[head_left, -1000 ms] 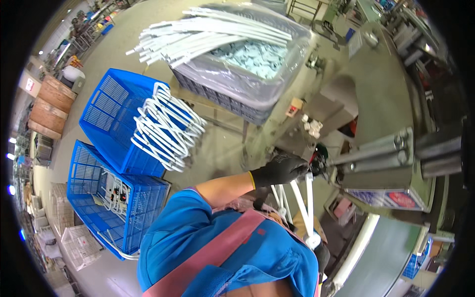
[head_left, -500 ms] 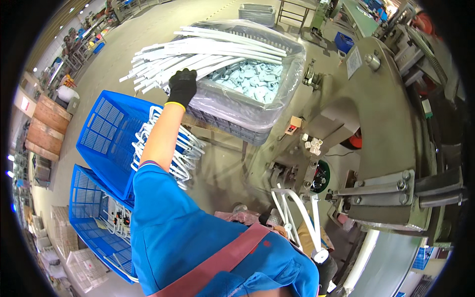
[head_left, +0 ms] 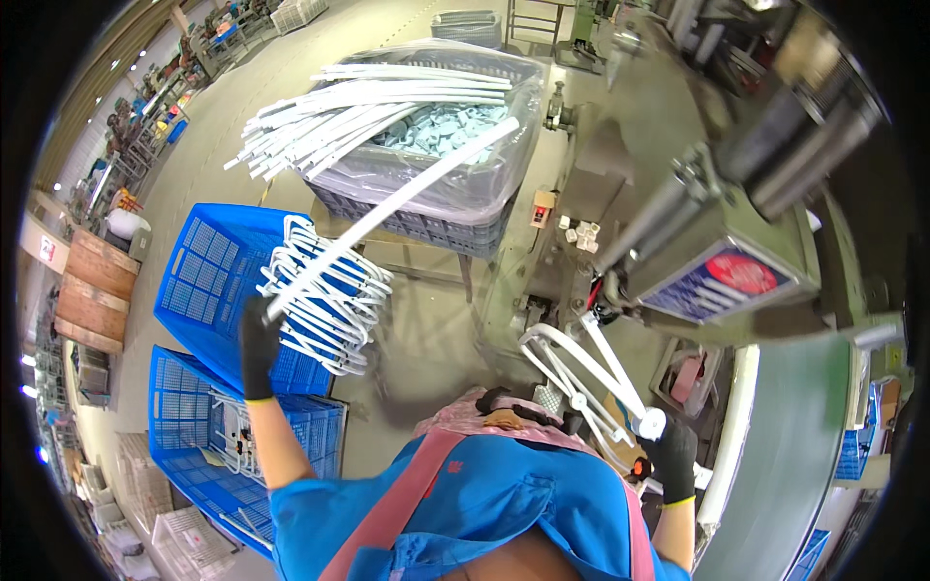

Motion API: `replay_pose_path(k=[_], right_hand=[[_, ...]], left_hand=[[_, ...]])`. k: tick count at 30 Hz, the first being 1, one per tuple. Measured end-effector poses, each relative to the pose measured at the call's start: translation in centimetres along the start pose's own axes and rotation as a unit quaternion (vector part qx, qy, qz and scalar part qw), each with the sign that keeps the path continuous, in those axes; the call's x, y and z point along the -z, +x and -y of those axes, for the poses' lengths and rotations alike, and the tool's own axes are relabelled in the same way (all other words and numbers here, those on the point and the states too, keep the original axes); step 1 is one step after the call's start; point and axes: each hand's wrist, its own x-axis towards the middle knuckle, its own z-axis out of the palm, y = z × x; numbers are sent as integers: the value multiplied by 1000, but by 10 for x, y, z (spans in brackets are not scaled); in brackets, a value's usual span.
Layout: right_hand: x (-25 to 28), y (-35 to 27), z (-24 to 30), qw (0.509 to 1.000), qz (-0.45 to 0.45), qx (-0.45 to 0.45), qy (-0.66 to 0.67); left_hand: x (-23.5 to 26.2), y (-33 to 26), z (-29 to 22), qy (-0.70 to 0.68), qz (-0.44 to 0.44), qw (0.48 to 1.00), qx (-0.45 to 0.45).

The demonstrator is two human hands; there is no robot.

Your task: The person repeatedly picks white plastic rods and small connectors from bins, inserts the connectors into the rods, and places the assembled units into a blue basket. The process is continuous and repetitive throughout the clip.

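Out from the closed left fingers point(head_left: 259, 324), a straight white tube point(head_left: 387, 209) is held by one end; probably light, stiff, better balanced mid-length. A bent-tube frame point(head_left: 620, 374) is clasped by the right fingers point(head_left: 668, 447).

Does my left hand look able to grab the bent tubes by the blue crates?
Probably not: your left hand is near the bent tubes, but it grips a straight tube crossing in front.
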Motion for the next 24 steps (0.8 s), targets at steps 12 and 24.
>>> replay_pose_path(k=[12, 24], right_hand=[[58, 15, 52, 882, 48, 185, 432], [31, 7, 7, 678, -261, -172, 665]], left_hand=[[-58, -144, -148, -216, 65, 973, -55], [-56, -46, -275, -241, 319, 865, -303]])
